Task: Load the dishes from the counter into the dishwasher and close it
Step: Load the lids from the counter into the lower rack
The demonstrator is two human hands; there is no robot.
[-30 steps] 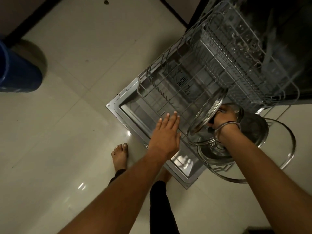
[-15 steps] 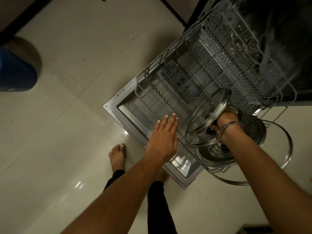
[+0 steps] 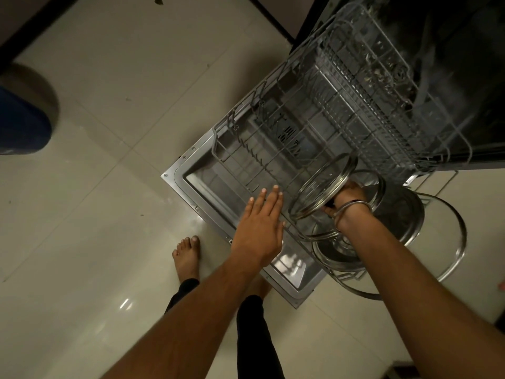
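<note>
The dishwasher door [image 3: 188, 181] lies open and flat. The lower wire rack [image 3: 262, 157] is pulled out over it, and the upper rack [image 3: 382, 86] sticks out above. My right hand [image 3: 345, 198] grips the knob of a glass lid [image 3: 322, 187] with a steel rim, held on edge at the rack's near right corner. Further lids and steel pans [image 3: 401, 214] sit beneath and beside that hand. My left hand [image 3: 259, 228] hovers flat, fingers straight, over the rack's front rim, holding nothing.
A blue bin [image 3: 21, 121] stands on the tiled floor at the left. My bare foot [image 3: 187, 255] is just in front of the door's corner. A round wire stand [image 3: 448, 242] sits on the floor to the right.
The glass lid has shifted slightly up and further into the rack's corner with my right hand. My left hand has stayed flat near the rack's front.
</note>
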